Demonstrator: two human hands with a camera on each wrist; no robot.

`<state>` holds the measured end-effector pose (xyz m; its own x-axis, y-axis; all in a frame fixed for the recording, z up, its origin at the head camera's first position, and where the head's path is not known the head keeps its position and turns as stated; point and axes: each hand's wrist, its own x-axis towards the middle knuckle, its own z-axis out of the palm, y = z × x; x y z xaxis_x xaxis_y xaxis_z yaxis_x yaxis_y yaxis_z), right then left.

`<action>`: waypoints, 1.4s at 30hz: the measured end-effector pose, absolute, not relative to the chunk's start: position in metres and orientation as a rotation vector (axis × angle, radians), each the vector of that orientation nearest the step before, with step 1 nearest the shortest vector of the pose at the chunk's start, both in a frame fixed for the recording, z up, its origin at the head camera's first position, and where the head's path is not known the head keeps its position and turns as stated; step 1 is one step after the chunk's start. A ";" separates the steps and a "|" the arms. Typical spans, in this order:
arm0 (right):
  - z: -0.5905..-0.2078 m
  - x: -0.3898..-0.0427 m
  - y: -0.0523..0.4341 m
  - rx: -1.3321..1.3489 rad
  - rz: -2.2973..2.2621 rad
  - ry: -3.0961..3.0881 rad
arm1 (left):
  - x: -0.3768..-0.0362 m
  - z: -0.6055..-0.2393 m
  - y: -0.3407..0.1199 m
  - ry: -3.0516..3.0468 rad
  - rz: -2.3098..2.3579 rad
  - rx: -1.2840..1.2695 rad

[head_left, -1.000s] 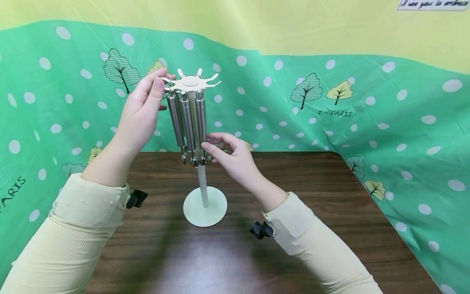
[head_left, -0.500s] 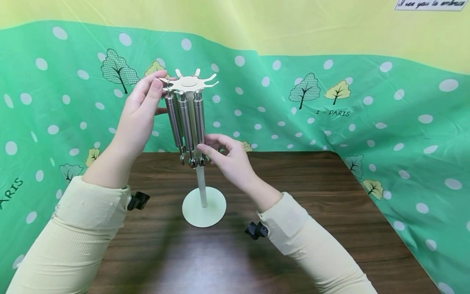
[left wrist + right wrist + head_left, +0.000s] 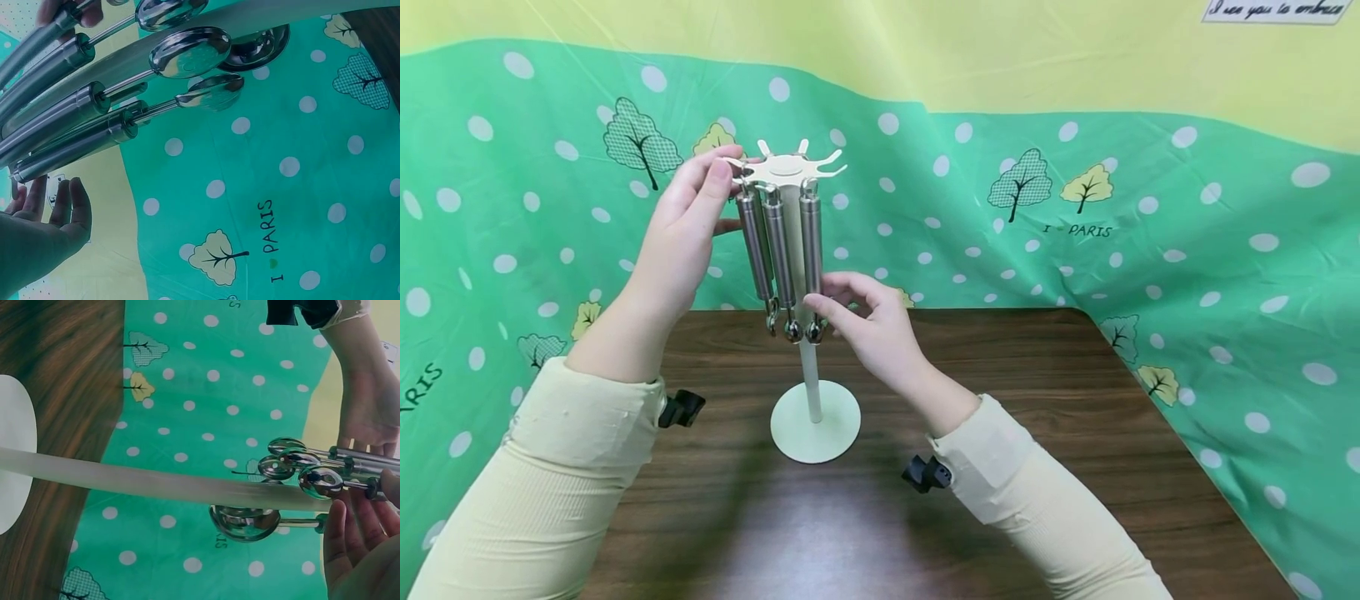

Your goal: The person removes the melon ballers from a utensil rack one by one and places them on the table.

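Note:
A white utensil stand point(image 3: 786, 171) has a ring of curved hooks on a pole, and several metal spoons hang from it. My left hand point(image 3: 681, 221) is at the left of the top, thumb and fingers pinching a hook there. Lower down, my right hand point(image 3: 880, 321) pinches one spoon point(image 3: 812, 242) near the bottom of its thick handle. The top loop of that spoon overlaps the hook ring in the head view. Shiny spoon bowls point(image 3: 190, 53) show below the handles in the left wrist view. Behind the handle, part of the right fingers is hidden.
The stand's round white base point(image 3: 790, 429) rests on a dark wooden table point(image 3: 1000, 375). A green and yellow cloth point(image 3: 925, 192) with dots and trees hangs behind and on both sides. Black camera mounts point(image 3: 927, 473) sit at both wrists.
The spoon in my right hand has shifted slightly right of the pole, and its top loop has risen in front of the hook ring. My left hand stays at the top.

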<state>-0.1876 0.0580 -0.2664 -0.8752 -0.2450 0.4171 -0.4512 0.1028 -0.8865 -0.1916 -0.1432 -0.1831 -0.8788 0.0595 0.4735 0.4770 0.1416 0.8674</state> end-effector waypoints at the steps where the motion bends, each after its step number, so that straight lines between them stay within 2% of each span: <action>1: -0.266 -0.187 0.059 0.705 1.876 -2.193 | -0.192 -0.183 -0.143 -2.095 -1.796 -0.520; 25: -0.266 -0.169 0.095 0.687 1.891 -2.122 | -0.194 -0.184 -0.146 -2.050 -1.879 -0.491; 42: -0.280 -0.168 0.116 0.556 1.923 -2.175 | -0.192 -0.182 -0.146 -2.017 -1.929 -0.485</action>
